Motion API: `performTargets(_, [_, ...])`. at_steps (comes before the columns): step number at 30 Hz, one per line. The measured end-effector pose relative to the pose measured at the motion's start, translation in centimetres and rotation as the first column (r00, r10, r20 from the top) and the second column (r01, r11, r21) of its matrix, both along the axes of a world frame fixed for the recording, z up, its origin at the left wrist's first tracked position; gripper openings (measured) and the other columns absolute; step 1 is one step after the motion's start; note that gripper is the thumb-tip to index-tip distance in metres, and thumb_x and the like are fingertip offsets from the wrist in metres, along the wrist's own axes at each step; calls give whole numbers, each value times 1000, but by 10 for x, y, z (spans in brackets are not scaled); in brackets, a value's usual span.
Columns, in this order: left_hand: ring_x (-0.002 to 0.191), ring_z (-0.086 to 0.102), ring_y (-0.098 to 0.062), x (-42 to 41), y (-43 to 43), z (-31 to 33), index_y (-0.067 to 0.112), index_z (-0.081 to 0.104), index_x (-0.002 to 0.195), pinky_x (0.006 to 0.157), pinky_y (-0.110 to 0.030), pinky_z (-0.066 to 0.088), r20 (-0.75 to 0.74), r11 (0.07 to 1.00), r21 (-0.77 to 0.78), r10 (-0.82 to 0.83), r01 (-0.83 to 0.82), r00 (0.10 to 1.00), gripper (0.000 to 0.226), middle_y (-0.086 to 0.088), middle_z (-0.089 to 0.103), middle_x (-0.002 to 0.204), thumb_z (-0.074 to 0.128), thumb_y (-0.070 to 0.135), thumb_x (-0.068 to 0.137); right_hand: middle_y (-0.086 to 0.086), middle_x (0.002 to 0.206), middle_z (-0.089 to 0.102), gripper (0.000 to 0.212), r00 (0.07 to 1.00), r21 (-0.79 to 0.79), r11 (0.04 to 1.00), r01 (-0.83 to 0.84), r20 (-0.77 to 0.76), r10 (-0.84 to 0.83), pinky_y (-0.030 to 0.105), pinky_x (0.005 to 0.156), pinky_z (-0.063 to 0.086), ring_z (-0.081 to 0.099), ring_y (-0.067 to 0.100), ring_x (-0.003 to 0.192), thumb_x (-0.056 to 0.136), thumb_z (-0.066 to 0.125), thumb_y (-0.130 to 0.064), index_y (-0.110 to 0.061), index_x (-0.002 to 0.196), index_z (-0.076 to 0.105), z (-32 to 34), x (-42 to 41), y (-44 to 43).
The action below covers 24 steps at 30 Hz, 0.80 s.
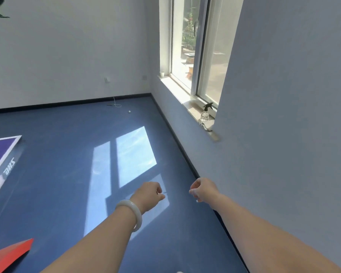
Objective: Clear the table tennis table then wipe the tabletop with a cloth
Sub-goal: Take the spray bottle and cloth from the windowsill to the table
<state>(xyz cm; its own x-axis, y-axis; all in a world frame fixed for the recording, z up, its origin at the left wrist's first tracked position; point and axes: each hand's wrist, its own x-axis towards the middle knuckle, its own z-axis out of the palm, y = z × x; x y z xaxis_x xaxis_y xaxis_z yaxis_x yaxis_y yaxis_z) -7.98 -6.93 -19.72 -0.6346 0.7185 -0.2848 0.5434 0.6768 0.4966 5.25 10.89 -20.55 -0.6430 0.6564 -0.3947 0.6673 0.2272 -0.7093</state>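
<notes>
Both arms are held out over the blue floor. The left hand, a pale bangle at its wrist, and the right hand are seen with fingers curled in narrow, nothing visibly gripped. Only a corner of the counter is seen at far left. A spray bottle is stood on the windowsill at right. A white ball is seen on the far floor.

You see a smooth blue floor with a bright patch of sunlight on it. Plain white walls meet at a corner, and a tall white-framed window stands above a pale stone sill.
</notes>
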Motion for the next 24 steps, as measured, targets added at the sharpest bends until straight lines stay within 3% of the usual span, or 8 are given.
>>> performTargets(7, [99, 57, -19, -104, 104, 4, 13, 61, 114, 86, -29, 49, 1, 997, -29, -65, 65, 998, 25, -4, 60, 115, 59, 30, 95, 6, 82, 60, 10, 998, -62, 997, 45, -30, -46, 25, 62, 56, 58, 19, 76, 92, 68, -8, -10, 91, 58, -9, -104, 106])
performTargets(11, [92, 56, -16, -161, 156, 3, 14, 61, 114, 82, -24, 46, 12, 996, -25, -82, 82, 997, 26, 0, 59, 107, 60, 31, 94, 9, 88, 60, 10, 995, -69, 994, 89, -29, -91, 27, 64, 56, 59, 22, 81, 92, 68, -8, -9, 92, 58, -11, -155, 155])
performTargets(16, [92, 57, -15, -228, 224, -6, 15, 61, 112, 83, -25, 47, 23, 984, -53, -171, 172, 985, 25, 3, 57, 101, 60, 31, 93, 7, 85, 59, 12, 987, -93, 983, 159, -9, -160, 26, 61, 54, 58, 19, 77, 92, 68, -9, -11, 90, 56, -23, -208, 207])
performTargets(20, [99, 60, -19, -288, 286, -13, 15, 61, 114, 89, -31, 50, 13, 962, -70, -266, 266, 964, 29, -1, 61, 109, 62, 34, 91, 6, 85, 59, 14, 965, -88, 961, 261, 1, -262, 22, 54, 49, 57, 16, 73, 91, 68, -9, -10, 91, 55, -31, -252, 250])
performTargets(24, [104, 63, -24, -347, 348, -10, 12, 60, 118, 91, -34, 52, 32, 928, -91, -359, 361, 933, 32, -6, 64, 117, 64, 31, 92, 7, 93, 60, 13, 914, -86, 911, 403, -23, -406, 26, 61, 53, 59, 20, 80, 90, 69, -10, -11, 92, 56, -29, -289, 290])
